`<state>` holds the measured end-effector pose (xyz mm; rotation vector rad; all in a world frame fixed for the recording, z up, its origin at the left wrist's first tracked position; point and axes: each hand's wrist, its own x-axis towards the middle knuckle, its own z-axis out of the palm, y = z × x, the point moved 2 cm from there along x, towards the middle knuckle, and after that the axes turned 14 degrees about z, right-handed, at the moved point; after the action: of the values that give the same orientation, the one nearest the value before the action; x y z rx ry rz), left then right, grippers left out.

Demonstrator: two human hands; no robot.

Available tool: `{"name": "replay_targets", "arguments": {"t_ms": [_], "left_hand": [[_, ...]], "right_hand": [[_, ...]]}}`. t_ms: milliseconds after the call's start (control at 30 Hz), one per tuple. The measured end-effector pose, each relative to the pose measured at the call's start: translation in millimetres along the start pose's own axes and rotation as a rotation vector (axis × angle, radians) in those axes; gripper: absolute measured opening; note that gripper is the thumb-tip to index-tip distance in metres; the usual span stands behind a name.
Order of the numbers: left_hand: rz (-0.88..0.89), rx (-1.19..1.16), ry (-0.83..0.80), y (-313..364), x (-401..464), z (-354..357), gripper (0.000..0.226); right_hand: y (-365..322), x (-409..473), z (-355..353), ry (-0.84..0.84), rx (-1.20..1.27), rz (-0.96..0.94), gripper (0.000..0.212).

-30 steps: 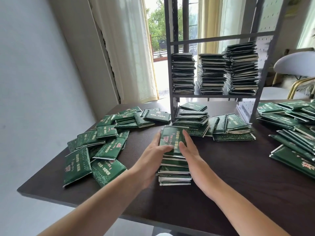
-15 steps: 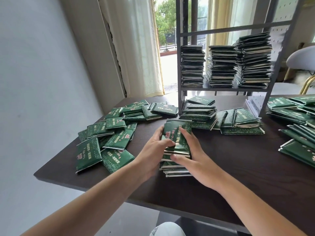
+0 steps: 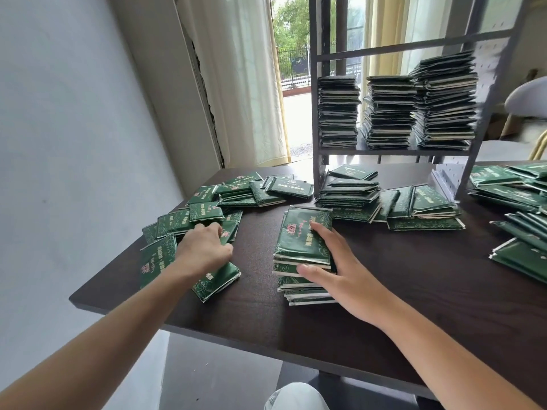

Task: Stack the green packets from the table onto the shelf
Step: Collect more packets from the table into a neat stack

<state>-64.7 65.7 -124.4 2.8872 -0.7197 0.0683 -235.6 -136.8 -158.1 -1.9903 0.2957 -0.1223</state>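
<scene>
right grip (image 3: 340, 267) clamped on stack (image 3: 302, 253) | left grip (image 3: 201, 250) curled on scattered packets (image 3: 207, 211), hold unclear | counter (image 3: 414, 291)

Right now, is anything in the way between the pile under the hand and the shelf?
Yes. A lower pile of packets sits on the table right between the front stack under the right hand and the shelf. The shelf board also already carries three tall stacks.
</scene>
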Motion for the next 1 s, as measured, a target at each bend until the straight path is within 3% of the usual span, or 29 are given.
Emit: {"name": "replay_targets", "arguments": {"t_ms": [133, 333, 467, 567, 667, 767, 867, 1000], "left_hand": [[0.071, 0.049, 0.028, 9.8, -0.6, -0.2, 0.045], [0.262, -0.185, 0.255, 38.2, -7.9, -14.2, 0.022], [0.229, -0.607, 0.362, 51.5, -5.9, -33.8, 0.015], [0.112, -1.008, 0.296, 67.0, -9.6, -48.5, 0.003], [0.039, -1.219, 0.171, 83.5, -18.8, -48.3, 0.013], [0.102, -1.012, 0.098, 88.6, -26.8, -31.8, 0.017], [0.201, -0.699, 0.172, 85.8, -29.5, -20.9, 0.017], [0.245, -0.658, 0.175, 83.3, -30.7, -20.4, 0.020]], "right_hand": [[1.8, -0.4, -0.5, 0.009, -0.010, 0.000, 0.072], [1.5, -1.0, -0.6, 0.006, -0.012, 0.007, 0.073], [2.3, -0.3, -1.1, 0.018, -0.002, 0.009, 0.076], [2.3, -0.1, -0.6, 0.015, 0.009, 0.010, 0.075], [1.2, -0.6, 0.3, 0.020, 0.020, 0.019, 0.079], [0.7, -1.2, 0.2, 0.041, 0.054, 0.026, 0.086], [0.0, -1.8, -0.5, 0.033, 0.088, 0.032, 0.105], [0.3, -1.7, -0.6, 0.032, 0.131, 0.024, 0.113]]}}
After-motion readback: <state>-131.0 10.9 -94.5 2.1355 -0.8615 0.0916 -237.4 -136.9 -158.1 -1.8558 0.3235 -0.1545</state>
